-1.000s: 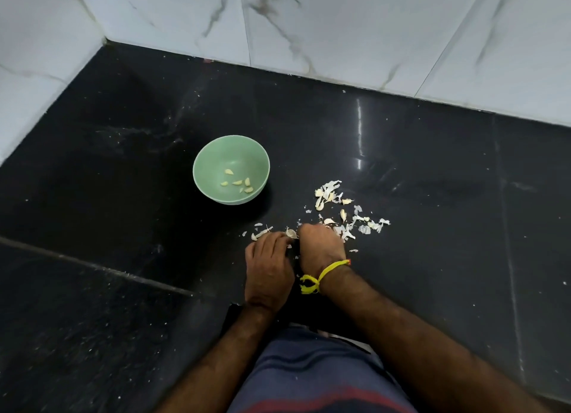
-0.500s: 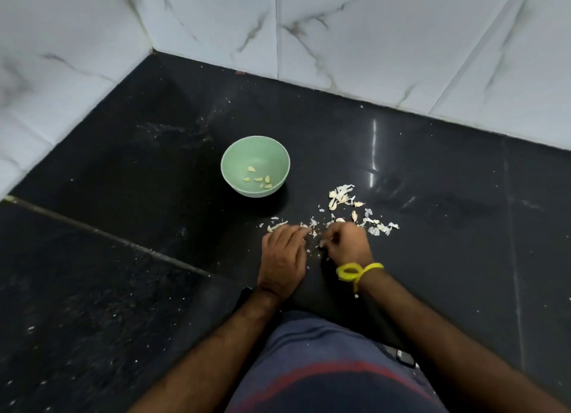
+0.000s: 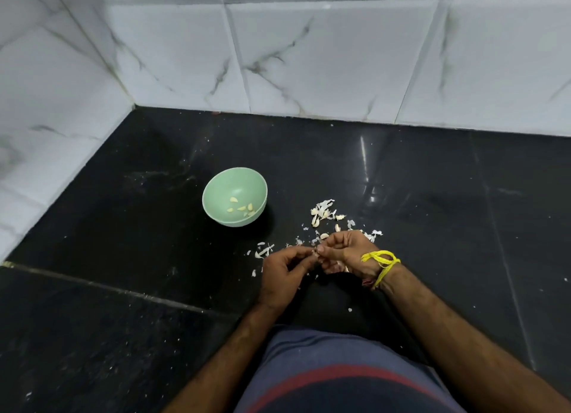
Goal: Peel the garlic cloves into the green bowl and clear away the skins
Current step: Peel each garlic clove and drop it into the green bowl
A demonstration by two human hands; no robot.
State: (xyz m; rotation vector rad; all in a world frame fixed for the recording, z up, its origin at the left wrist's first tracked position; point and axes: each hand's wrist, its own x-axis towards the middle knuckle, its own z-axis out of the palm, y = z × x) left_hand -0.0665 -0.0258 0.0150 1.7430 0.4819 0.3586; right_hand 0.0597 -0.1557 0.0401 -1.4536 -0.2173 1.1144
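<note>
Your left hand (image 3: 285, 276) and right hand (image 3: 346, 252) meet fingertip to fingertip just above the black floor (image 3: 432, 196), both grips pinching one small garlic clove (image 3: 315, 253) between curled fingers, a yellow thread (image 3: 381, 262) tied round your right wrist. Loose skins (image 3: 323, 211) and a few unpeeled cloves lie scattered just beyond your hands and to their right. The green bowl (image 3: 216, 193) stands farther off to the left, with several peeled cloves (image 3: 242, 208) inside.
</note>
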